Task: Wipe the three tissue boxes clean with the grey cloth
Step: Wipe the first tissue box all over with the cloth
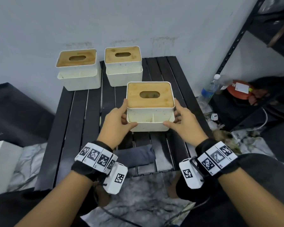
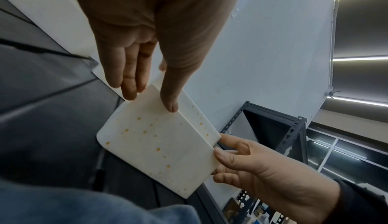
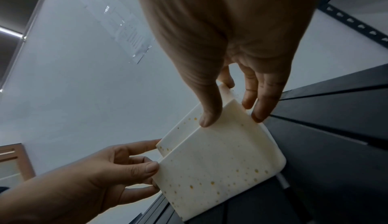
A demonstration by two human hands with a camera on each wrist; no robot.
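Where the black slatted table [image 1: 72, 115] ends nearest the person, a crumpled grey cloth [image 1: 136, 155] lies on the slats between the two wrists, touched by neither hand. Just beyond it, both hands hold one cream plastic tissue box with a wooden lid and an oval slot [image 1: 150, 105]. The left hand [image 1: 116, 119] grips the box's left side: thumb on the front pocket rim, fingers curled round the side wall. The right hand [image 1: 182, 117] mirrors it on the right side, thumb on the front rim, fingers against the right wall. The left wrist view shows the box's cream front [image 2: 159, 144] dotted with small orange-brown specks, thumb tip [image 2: 171, 106] pressed near its step. The right wrist view shows the same speckled face [image 3: 220, 161], with the opposite hand [image 3: 117, 166] pinching its far edge. Whether the box rests on the slats or is lifted clear, I cannot tell.

Farther back, two more cream boxes with wooden lids stand upright against the pale wall: one at the left [image 1: 78, 69], one just right of it [image 1: 123, 65], apart from each other. To the right, a clear plastic water bottle with a blue label [image 1: 209, 89] stands on the floor beside a black metal shelving rack [image 1: 233, 46].
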